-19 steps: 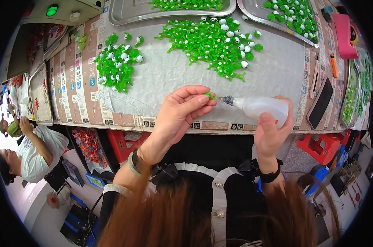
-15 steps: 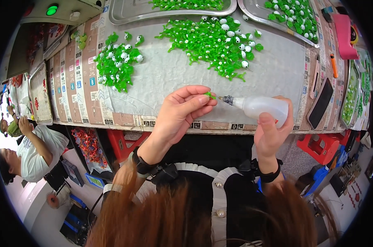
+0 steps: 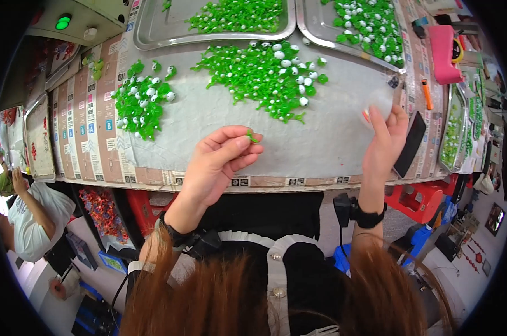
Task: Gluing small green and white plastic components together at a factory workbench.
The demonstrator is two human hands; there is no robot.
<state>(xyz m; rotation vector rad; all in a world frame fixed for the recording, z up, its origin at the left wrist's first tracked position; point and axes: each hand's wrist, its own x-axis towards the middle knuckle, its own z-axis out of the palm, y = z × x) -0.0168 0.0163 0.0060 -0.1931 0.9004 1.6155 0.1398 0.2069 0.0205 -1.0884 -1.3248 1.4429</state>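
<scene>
My left hand (image 3: pixel 214 162) is over the near part of the grey sheet, thumb and fingers pinching a small green plastic piece (image 3: pixel 252 138). To the right, my right hand (image 3: pixel 385 140) is wrapped around a translucent squeeze bottle (image 3: pixel 380 99). The bottle's dark nozzle points toward the far side, away from the green piece. Beyond my left hand lies a large pile of green plastic pieces (image 3: pixel 239 75), with white eyeball-like beads along its right side. Farther left sits a smaller heap of green pieces with white eyeball beads (image 3: pixel 143 103).
Two metal trays (image 3: pixel 214 38) of green pieces stand at the far edge. On the right lie a black phone (image 3: pixel 411 145), an orange cutter (image 3: pixel 427 95) and a pink tape dispenser (image 3: pixel 445 56). Red stools (image 3: pixel 416 200) stand below the table edge. Another person (image 3: pixel 40 213) sits at the left.
The squeeze bottle has moved away from the green piece, to the right and farther off, its nozzle turning from leftward to far. My left hand still pinches the piece. The whole view has shifted.
</scene>
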